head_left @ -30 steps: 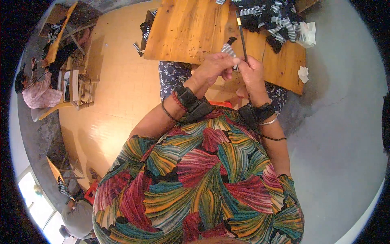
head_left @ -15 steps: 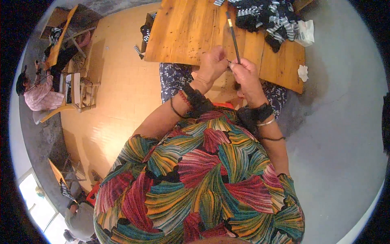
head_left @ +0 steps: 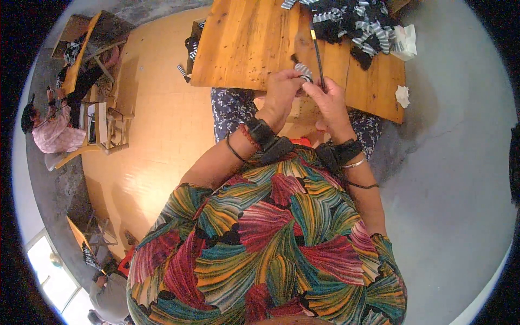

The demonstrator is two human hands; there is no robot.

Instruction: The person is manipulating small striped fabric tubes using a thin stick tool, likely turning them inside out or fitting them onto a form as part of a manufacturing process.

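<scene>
Both my hands meet just above the near edge of the wooden table (head_left: 244, 49). My left hand (head_left: 280, 95) is closed, pinching a small grey-and-white striped knit piece (head_left: 304, 70), with a dark end showing above the fingers. In my right hand (head_left: 331, 105) is a slender dark rod (head_left: 318, 57) with a pale gold band, pointing up and away over the table. My right thumb and fingertips come against the knit piece beside my left fingers. The rod's lower end is hidden in the hand.
A heap of black and striped knit pieces (head_left: 352, 24) lies at the table's far right, beside a white plastic bag (head_left: 403, 43). A crumpled white scrap (head_left: 402, 96) is at the right edge. A box (head_left: 193, 46) stands left. Other people (head_left: 57, 130) sit at tables further left.
The striped knit piece now shows above my fingers, where only a small dark bit was visible. My left hand has lowered slightly; the rod has shifted a little right and down.
</scene>
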